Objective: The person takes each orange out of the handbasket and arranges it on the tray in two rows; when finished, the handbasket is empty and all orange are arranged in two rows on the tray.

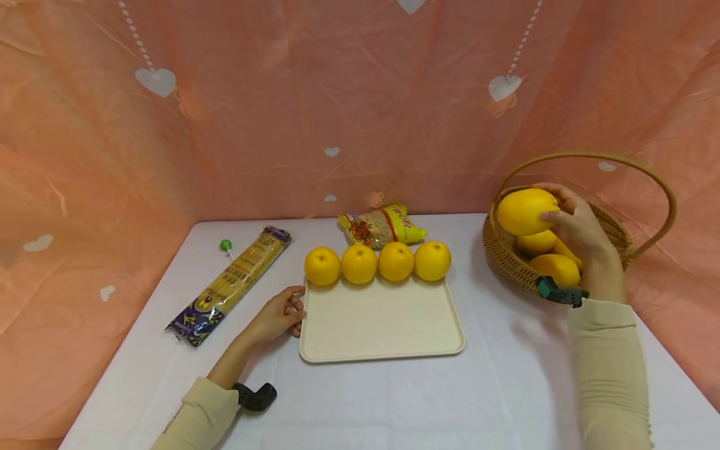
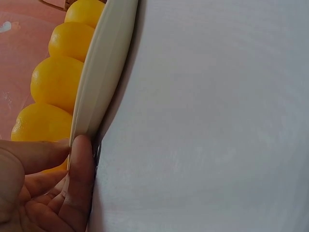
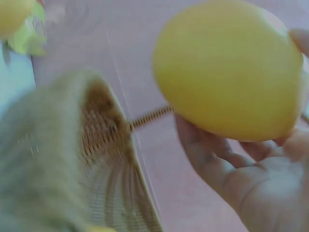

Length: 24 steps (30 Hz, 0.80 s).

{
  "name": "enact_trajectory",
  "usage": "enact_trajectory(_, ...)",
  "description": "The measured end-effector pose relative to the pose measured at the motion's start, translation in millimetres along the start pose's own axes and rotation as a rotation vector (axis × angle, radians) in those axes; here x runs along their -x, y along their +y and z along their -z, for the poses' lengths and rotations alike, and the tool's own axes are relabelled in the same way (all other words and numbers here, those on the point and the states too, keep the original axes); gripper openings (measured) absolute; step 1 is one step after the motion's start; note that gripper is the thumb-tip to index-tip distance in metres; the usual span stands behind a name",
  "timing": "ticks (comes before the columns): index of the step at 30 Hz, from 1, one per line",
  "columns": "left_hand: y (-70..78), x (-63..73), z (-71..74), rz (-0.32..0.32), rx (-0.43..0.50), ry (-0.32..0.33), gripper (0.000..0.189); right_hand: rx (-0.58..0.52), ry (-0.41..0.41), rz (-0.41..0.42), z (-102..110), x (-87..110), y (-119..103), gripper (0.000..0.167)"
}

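In the head view, my right hand grips a smooth yellow mango above the left side of a wicker basket. The right wrist view shows the mango with fingers curled beneath it. More yellow fruit lies inside the basket. My left hand pinches the left edge of a cream rectangular tray; in the left wrist view the thumb is on one side of the rim and a finger on the other. Several round yellow oranges form a row along the tray's far edge.
Behind the oranges lies a yellow snack bag. To the left are a long noodle packet and a green lollipop. The basket's tall handle arches up at right. A pink curtain hangs behind the white table.
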<state>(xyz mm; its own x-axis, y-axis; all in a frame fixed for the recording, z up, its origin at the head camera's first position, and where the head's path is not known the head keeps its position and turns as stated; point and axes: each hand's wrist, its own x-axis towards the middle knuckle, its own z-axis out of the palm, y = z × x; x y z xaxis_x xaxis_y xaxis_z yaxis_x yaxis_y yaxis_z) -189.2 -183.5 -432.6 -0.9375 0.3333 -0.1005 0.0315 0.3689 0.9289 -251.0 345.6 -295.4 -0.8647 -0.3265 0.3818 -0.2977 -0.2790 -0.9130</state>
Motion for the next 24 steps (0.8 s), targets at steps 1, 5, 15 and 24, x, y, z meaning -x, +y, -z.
enact_trajectory(1, -0.3, 0.0, -0.1, 0.000, 0.000, 0.000, 0.051, -0.014, 0.014, 0.018, -6, -1.1, 1, 0.041)
enact_trajectory(5, -1.1, 0.1, 0.0, -0.005, 0.002, -0.003, 0.051, -0.025, 0.051, 0.070, -29, -6.1, 8, 0.036)
enact_trajectory(15, -1.2, 0.7, 1.4, -0.034, 0.023, -0.024, 0.052, 0.108, -0.091, 0.101, -88, -24.4, 35, 0.046)
enact_trajectory(24, -1.6, 0.8, 1.6, -0.029, 0.030, -0.022, 0.052, 0.408, -0.181, 0.073, -154, -40.6, 72, 0.056)
